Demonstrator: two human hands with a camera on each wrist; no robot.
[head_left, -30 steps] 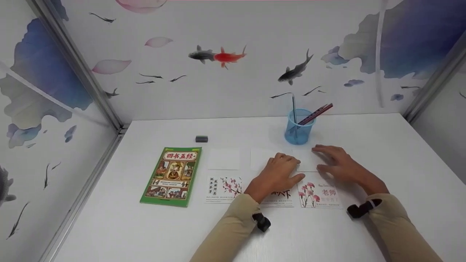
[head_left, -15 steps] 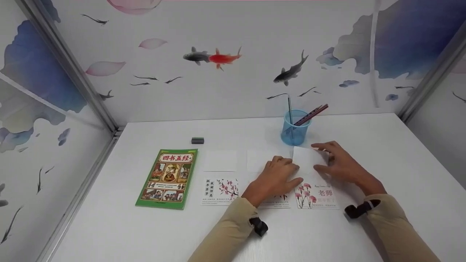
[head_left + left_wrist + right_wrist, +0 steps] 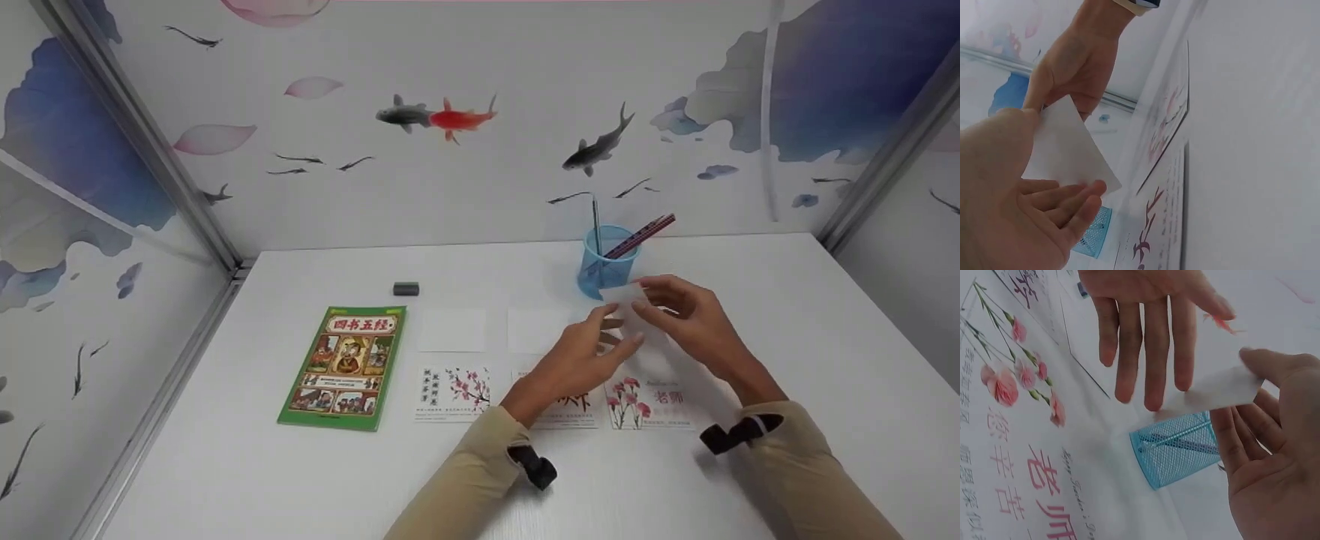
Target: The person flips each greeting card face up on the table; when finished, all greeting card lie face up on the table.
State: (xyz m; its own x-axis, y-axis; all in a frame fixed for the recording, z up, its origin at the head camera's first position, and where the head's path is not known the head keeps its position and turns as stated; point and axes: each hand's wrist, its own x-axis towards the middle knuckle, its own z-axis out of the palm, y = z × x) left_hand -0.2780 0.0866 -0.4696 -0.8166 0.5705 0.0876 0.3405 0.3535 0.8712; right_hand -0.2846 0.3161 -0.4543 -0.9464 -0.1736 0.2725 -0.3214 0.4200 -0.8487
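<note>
My right hand (image 3: 697,322) pinches a small blank white card (image 3: 624,295) between thumb and fingers, holding it tilted above the table. In the right wrist view the left hand (image 3: 1145,343) has its fingers straight, their tips close to the card's far end. The left wrist view shows the left fingertips at the card's lower edge. Below the hands lies a card printed with pink carnations (image 3: 634,405). Beside it is a card with dark red brush writing (image 3: 574,405), partly covered by the left hand. A blossom-branch card (image 3: 454,394) lies further left.
Two blank white cards, one at left (image 3: 452,330) and another (image 3: 534,330) beside it, lie behind the printed ones. A blue mesh pen cup (image 3: 600,274) with pencils stands just behind the hands. A green-bordered book (image 3: 345,367) and a dark eraser-like block (image 3: 406,289) are at left.
The right-hand blank card has come up off the table in the right hand. The left hand has moved from the table toward it, its fingers lifting to the card.
</note>
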